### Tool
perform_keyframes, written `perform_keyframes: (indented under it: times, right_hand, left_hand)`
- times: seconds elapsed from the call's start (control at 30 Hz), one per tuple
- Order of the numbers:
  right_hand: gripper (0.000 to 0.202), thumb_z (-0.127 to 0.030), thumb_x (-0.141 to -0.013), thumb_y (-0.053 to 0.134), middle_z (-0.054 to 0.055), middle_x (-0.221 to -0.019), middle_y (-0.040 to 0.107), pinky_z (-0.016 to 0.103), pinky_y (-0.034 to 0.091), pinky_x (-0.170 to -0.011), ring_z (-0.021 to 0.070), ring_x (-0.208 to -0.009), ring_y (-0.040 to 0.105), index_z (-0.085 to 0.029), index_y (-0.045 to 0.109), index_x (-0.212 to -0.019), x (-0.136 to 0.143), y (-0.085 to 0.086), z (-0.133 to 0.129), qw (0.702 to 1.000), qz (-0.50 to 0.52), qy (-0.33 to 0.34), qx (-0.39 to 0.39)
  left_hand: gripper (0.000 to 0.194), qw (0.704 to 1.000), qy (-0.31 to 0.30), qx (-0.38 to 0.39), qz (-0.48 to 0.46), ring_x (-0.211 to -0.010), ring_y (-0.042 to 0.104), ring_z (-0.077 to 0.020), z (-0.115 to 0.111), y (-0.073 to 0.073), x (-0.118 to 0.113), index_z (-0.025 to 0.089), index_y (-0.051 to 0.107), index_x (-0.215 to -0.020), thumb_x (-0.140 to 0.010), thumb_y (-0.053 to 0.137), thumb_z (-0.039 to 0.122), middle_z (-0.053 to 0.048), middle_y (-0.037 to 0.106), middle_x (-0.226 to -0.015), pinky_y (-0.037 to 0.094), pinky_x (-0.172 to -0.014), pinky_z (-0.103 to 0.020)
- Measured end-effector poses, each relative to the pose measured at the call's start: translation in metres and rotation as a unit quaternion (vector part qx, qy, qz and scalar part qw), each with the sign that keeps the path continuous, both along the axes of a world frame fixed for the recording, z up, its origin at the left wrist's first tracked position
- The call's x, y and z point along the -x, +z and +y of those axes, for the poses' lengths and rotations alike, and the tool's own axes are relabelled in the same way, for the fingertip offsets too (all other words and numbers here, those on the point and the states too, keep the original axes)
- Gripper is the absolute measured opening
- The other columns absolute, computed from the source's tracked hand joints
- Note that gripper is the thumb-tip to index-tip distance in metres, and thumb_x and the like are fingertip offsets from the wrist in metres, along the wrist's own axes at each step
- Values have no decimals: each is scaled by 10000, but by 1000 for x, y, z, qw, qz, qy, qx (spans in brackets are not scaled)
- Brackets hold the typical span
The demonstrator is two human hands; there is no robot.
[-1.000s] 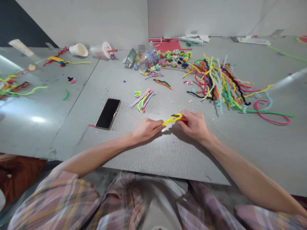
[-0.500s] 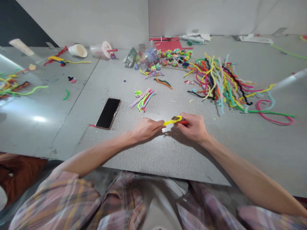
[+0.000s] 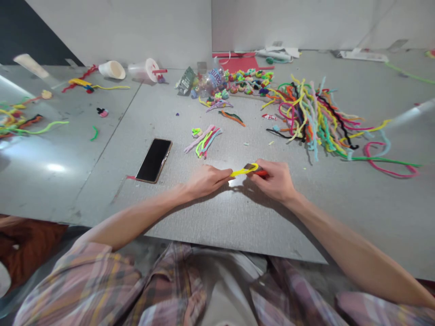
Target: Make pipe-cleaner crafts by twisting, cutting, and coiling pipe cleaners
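Observation:
My left hand (image 3: 210, 181) is closed, its thumb and fingers pinching one end of a yellow pipe cleaner (image 3: 239, 172). The pipe cleaner runs to the right and bends into a loop. My right hand (image 3: 276, 179) is wrapped around a red-handled tool (image 3: 261, 173) with a dark metal head, which looks like pliers. That head lies at the yellow loop; whether it bites on it cannot be made out. Both hands are held just above the grey table. A small bundle of cut pipe cleaners (image 3: 208, 139) lies beyond my left hand.
A phone (image 3: 154, 160) lies left of my hands. At the right back spreads a big pile of pipe cleaners (image 3: 314, 117). Farther back are a crumpled plastic bottle (image 3: 212, 81), several colourful bundles (image 3: 249, 81), a red sheet (image 3: 239, 64), a paper cup (image 3: 112, 70) and a plastic cup (image 3: 144, 70).
Almost nothing differs. The view has shifted very slightly, and both hands keep the same hold on the yellow pipe cleaner and the red-handled tool.

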State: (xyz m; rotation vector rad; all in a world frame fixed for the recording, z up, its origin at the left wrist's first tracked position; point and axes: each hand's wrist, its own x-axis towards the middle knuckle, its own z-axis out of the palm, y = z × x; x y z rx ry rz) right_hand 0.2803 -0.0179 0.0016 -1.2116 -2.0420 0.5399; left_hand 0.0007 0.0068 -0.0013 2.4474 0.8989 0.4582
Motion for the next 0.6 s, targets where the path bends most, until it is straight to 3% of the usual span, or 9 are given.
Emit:
perform_keyframes:
  times: [0.6]
  right_hand:
    - [379,-390,-1022,658,-34,-632,536,346,348,-615,150,-584,467,-267,455,-726,0,1,1,1000,-11,5,3]
  left_hand:
    - [527,1000,1,15,-3,-548,419,-150,3,-2,1,228,673,-905,-1218,396,548,2,540,-642,253,-621,-315]
